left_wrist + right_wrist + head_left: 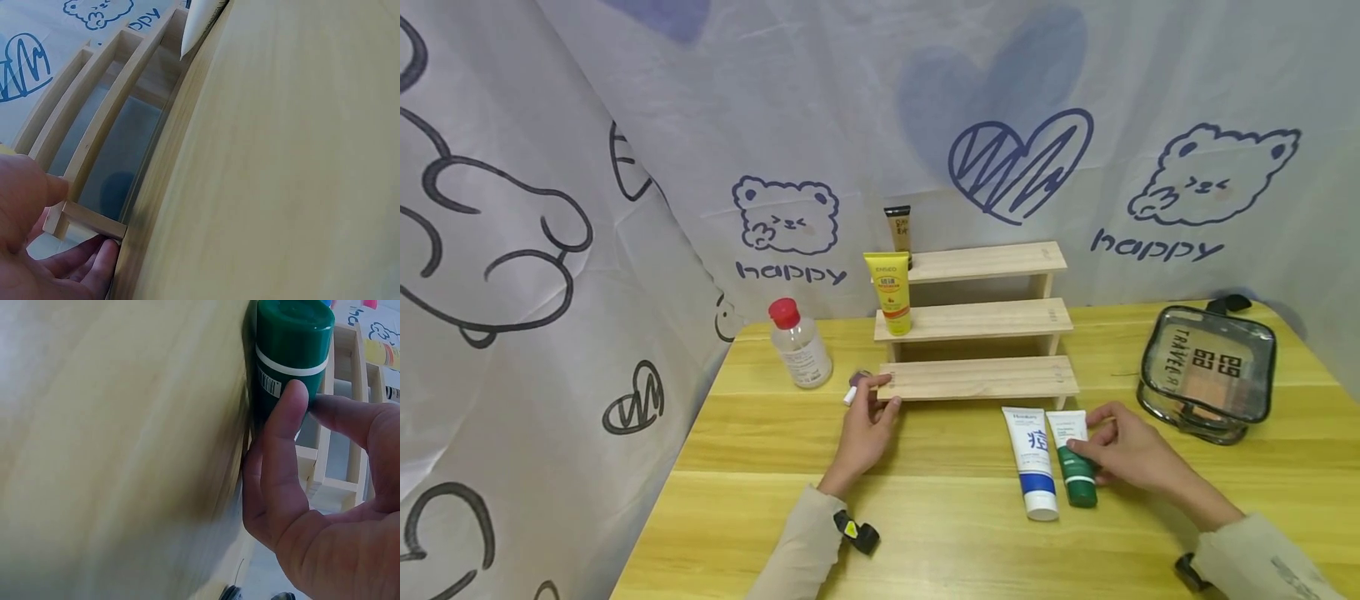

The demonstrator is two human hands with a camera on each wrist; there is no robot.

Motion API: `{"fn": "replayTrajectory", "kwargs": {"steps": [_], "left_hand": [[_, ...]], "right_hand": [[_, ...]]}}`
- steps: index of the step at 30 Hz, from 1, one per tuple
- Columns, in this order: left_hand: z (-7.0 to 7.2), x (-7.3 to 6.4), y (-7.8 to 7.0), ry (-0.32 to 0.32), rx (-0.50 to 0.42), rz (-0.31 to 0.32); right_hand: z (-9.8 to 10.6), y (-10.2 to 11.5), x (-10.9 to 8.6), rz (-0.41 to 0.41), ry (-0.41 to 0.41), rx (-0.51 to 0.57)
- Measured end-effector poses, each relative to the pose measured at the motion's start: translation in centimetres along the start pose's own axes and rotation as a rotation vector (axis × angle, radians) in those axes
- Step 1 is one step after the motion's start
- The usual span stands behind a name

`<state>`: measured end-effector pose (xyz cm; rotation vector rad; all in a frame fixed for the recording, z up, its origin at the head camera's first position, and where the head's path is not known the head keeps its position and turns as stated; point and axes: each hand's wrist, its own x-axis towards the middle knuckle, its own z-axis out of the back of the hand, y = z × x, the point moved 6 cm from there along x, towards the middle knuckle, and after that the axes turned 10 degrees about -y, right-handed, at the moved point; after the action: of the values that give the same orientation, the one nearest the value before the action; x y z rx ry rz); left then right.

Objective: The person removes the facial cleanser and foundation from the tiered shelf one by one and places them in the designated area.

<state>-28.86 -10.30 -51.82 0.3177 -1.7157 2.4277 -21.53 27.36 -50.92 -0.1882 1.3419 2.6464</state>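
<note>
My left hand [863, 435] grips the left end of the lowest step of a three-step wooden shelf [981, 379]. In the left wrist view, its thumb lies on the step's edge and its fingers [102, 269] are at the end support. My right hand [1138, 454] holds a green and white squeeze tube [1079, 487] by its side, thumb across the front. The right wrist view shows the green cap end of this tube [294, 337] between thumb and fingers. Just left of it, a white squeeze tube with a blue band [1028, 446] lies on the table.
A yellow tube [891, 296] stands on the middle step, and a gold tube with black ends [898, 229] on the top one. A red-capped clear bottle [802, 350] is at left, a small purple and white item [856, 383] beside the shelf, and a clear zip bag [1210, 371] at right.
</note>
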Motion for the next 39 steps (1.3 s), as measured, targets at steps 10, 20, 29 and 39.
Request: {"fn": "replayTrajectory", "kwargs": {"steps": [10, 20, 29, 39], "left_hand": [[0.1, -0.1, -0.3, -0.001, -0.008, 0.005], [0.1, -0.2, -0.3, -0.001, -0.018, -0.011], [0.1, -0.1, -0.3, -0.003, -0.027, -0.007], [0.3, 0.1, -0.3, -0.009, -0.028, 0.009]], "right_hand": [[0.8, 0.7, 0.4, 0.055, -0.06, -0.066], [0.7, 3.6, 0.7, 0.19, -0.143, -0.035], [0.0, 8.3, 1.4, 0.316, -0.181, 0.08], [-2.2, 13.5, 3.6, 0.379, -0.129, 0.24]]}}
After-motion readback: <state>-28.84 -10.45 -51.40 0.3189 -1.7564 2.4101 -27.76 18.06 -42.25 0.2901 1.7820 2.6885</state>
